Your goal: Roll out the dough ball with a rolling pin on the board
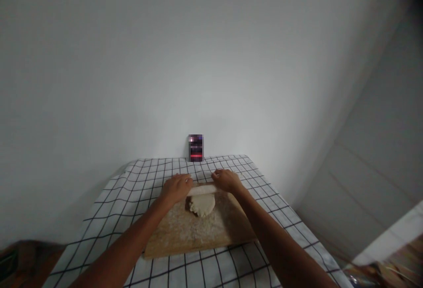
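Tabletop (114, 204) left side: white cloth, thin dark grid, lightly creased. Left hand (177, 186) next, fingers curled over left end of the rolling pin (203, 189), gripping it. Wooden board (178, 239) below, flat, tan, dusted with what looks like flour. Dark upright block (196, 147) at the wall, pixelated, can't identify. Dough (202, 204) mid-board: pale, matte, flattish, ragged on its left edge, smoother right. Pin is a pale, slim cylinder across the dough's far edge. Right hand (227, 180) grips its right end. Step, my read: rolling dough flat. Next stroke calls for level pin, even pressure both sides.
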Demonstrator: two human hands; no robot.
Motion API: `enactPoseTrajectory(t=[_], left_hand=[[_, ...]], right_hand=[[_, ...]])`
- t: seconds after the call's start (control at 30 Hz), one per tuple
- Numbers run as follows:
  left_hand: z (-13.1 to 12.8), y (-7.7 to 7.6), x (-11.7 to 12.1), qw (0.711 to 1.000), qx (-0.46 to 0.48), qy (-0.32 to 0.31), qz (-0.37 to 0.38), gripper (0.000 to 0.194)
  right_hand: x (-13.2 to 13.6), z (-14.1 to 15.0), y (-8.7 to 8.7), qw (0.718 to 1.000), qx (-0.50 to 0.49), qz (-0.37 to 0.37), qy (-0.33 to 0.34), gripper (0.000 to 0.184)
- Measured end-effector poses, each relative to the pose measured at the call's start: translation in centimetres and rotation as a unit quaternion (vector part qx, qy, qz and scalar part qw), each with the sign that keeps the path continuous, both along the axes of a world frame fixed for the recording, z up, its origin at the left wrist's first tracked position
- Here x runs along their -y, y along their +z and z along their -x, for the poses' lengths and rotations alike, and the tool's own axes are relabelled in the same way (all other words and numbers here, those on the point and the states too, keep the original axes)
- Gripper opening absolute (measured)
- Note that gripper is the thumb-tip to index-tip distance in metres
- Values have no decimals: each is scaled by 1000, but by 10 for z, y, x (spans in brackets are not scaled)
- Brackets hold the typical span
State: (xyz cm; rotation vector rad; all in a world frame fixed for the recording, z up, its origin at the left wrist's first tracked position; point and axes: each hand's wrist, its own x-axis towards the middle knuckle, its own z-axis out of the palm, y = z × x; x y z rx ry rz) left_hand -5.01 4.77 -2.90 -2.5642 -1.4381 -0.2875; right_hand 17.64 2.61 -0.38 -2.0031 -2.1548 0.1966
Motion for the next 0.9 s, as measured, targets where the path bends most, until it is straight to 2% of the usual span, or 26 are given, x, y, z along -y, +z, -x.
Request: enactPoseTrajectory(t=[0.17,0.3,0.43,0.6,0.73,0.9], left_hand=[[-7,1,34,996,50,28,-71,33],[-12,1,48,985,103,14,-137,33],[-13,3,58,983,114,-6,-142,35],[-9,-1,71,982,127,-11,-143,36],[-11,-2,60,985,122,-1,-120,35],[-17,3,18,995,75,30,-52,34]], right_hand=[[30,-2,-6,1000,6,-21,18,48],[50,-3,-13,996,3,-72,54,43],[75,-3,-25,987,-30,-136,77,45],[103,-5,-37,981,-70,-160,83,45],[90,-5,-27,984,-61,-148,80,44],[39,-8,-8,998,17,-49,47,47]])
